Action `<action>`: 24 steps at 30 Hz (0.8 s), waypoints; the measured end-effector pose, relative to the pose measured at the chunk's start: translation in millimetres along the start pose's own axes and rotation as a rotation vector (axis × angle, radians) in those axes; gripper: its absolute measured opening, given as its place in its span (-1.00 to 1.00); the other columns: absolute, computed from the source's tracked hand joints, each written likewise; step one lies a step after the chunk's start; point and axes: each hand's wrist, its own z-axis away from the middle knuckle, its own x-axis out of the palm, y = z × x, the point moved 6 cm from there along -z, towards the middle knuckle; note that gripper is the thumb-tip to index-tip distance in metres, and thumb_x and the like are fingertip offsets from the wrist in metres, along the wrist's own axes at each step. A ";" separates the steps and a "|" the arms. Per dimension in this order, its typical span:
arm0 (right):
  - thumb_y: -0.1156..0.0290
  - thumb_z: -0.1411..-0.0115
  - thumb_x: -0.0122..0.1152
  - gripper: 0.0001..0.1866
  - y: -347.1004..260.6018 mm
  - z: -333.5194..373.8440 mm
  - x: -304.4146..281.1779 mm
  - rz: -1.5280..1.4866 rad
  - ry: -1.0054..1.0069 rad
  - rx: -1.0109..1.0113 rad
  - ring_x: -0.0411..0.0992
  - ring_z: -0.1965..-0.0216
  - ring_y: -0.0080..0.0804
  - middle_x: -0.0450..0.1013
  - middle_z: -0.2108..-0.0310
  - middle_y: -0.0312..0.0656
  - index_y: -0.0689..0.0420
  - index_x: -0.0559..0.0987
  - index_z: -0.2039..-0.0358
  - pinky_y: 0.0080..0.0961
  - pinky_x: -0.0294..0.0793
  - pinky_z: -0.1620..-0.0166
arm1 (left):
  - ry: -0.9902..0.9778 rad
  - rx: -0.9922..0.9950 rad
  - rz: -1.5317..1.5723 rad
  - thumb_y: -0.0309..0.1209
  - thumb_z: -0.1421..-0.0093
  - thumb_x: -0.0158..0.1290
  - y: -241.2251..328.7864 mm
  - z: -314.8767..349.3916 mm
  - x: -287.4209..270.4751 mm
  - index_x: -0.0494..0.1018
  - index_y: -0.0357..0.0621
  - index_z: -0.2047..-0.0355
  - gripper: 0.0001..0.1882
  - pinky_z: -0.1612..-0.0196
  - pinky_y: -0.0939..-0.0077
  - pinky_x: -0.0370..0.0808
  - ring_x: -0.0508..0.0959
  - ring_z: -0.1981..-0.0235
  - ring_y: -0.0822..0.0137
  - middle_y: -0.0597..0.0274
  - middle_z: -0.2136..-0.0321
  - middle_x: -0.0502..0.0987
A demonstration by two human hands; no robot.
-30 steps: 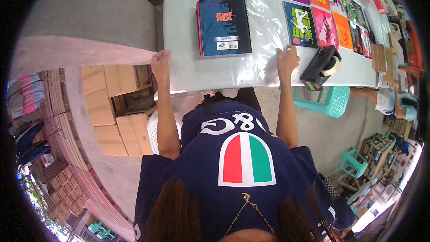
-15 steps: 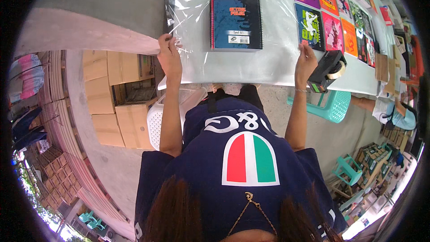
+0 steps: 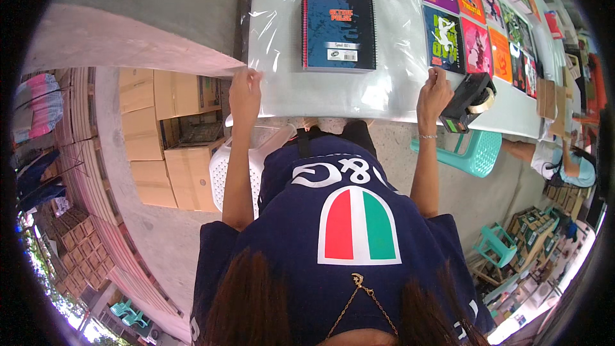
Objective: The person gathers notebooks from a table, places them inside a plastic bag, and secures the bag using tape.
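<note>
Spreading step, as judged: clear film (image 3: 378, 97) covers the white table (image 3: 512, 120) around stacked spiral notebooks (image 3: 338, 29), which lie far of and between the hands. Forearms extend from the near side; left hand (image 3: 246, 95) and right hand (image 3: 435, 95) have narrow, pinched fingers, apparently gripping film. The next move calls for even tension.

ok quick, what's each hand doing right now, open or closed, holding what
Left hand: closed, pinching the clear plastic film at its left side.
Right hand: closed, apparently pinching the same film's right side.
</note>
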 end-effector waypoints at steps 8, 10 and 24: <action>0.44 -0.11 0.24 -0.49 46.6 29.5 32.0 -0.845 -0.636 0.539 0.48 0.50 -0.40 0.48 0.50 -0.10 0.18 0.22 0.00 -0.58 0.42 0.45 | -0.374 -0.303 0.491 -0.21 -0.23 0.06 10.1 30.5 12.0 0.38 -0.31 0.17 -0.63 0.55 0.62 0.39 0.44 0.65 0.47 0.21 0.52 0.49; 0.52 -0.13 0.21 -0.49 58.8 25.8 34.4 -1.109 -0.566 0.692 0.48 0.46 -0.46 0.47 0.43 -0.10 0.25 0.20 -0.04 -0.68 0.45 0.43 | -0.361 -0.433 0.679 -0.21 -0.24 0.05 1.7 30.6 9.9 0.39 -0.29 0.15 -0.64 0.65 0.70 0.30 0.34 0.75 0.56 0.30 0.56 0.43; 0.72 0.11 0.10 -0.46 4.3 18.8 6.5 -0.121 -0.185 -0.086 0.37 0.14 -0.25 0.39 0.18 -0.08 0.05 0.46 0.05 -0.34 0.38 0.11 | 0.188 0.239 -0.146 -0.36 -0.06 0.14 26.7 21.4 -13.4 0.28 -0.12 -0.08 -0.44 0.12 0.31 0.31 0.39 0.20 0.14 0.12 0.26 0.38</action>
